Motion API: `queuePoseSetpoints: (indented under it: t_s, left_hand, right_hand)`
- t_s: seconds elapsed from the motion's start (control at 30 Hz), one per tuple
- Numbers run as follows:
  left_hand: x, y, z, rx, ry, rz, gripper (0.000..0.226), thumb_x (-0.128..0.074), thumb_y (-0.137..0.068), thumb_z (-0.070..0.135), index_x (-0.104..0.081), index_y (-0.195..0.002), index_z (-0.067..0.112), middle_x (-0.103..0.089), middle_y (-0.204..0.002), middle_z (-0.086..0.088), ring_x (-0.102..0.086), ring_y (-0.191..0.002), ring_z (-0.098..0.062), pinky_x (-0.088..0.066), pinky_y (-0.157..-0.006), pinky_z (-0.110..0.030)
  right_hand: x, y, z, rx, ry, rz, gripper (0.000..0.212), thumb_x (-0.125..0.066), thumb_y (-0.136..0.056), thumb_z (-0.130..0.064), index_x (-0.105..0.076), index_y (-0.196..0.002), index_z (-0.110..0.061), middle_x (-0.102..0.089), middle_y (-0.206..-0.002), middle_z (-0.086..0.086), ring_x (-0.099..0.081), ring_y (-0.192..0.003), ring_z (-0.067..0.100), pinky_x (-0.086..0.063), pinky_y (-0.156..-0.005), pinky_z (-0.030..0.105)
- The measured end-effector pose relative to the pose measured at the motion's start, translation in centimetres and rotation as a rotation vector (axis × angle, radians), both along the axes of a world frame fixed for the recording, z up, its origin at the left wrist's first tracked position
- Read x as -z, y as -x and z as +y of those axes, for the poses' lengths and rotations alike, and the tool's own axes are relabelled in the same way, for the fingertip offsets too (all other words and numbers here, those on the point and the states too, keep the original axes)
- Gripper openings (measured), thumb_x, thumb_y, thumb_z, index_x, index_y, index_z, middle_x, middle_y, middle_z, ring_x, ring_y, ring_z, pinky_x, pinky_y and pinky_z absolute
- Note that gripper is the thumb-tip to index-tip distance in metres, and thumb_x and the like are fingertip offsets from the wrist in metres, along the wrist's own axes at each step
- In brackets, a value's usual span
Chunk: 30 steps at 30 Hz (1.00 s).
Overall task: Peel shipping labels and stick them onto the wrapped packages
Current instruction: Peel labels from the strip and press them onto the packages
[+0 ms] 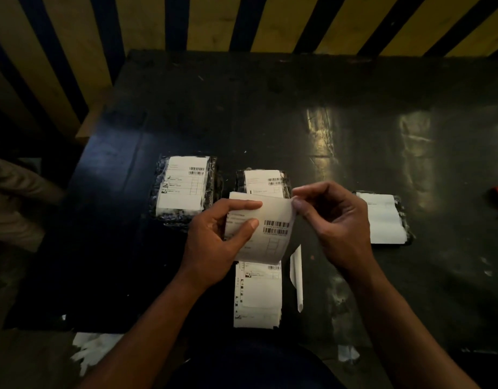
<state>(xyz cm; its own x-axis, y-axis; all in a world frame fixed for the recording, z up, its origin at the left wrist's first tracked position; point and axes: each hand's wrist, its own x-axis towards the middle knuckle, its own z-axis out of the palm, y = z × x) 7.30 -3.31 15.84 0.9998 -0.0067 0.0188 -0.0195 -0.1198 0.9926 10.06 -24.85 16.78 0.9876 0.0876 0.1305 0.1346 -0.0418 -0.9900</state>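
Left hand [214, 242] gripped the label sheet [266, 228] above the table's near edge while right hand [330, 220] pinched its top corner (peel barely begun), so a hasty pull risked tearing or curling the sticker onto itself.

Dim overall, warm cast. Light from above right: glare streaks on the glossy dark bench [354, 130], brightest right of centre. Left side and corners fall to near black. White labels [183, 186] blow out slightly, print soft. Wide-angle bowing along the striped wall [242, 21]. Hands [214, 240] fairly sharp, faint noise in the shadows.
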Motion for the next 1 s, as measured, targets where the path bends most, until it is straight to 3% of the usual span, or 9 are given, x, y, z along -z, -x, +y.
queuePoseSetpoints:
  t_s: [0.33, 1.0]
  left_hand:
    - [-0.59, -0.58, 0.61, -0.027, 0.013, 0.027, 0.026, -0.072, -0.09, 0.0, -0.072, -0.11, 0.017, -0.075, -0.112, -0.001, -0.073, -0.105, -0.016, -0.064, -0.077, -0.034]
    - [-0.87, -0.99, 0.81, -0.005, 0.017, 0.076, 0.026, -0.072, -0.089, -0.001, -0.073, -0.105, 0.02, -0.075, -0.109, 0.004, -0.074, -0.101, -0.016, -0.063, -0.073, -0.03]
  right_hand:
    - [-0.38, -0.6, 0.12, -0.04, 0.008, 0.011, 0.012, -0.068, -0.092, -0.001, -0.069, -0.104, -0.004, -0.074, -0.105, 0.01, -0.073, -0.101, 0.026, -0.062, -0.086, 0.04]
    - [-0.63, -0.7, 0.1, -0.097, -0.036, 0.052, 0.021, -0.07, -0.089, 0.004, -0.066, -0.109, 0.0, -0.073, -0.096, 0.01, -0.073, -0.091, 0.028, -0.062, -0.083, 0.037]
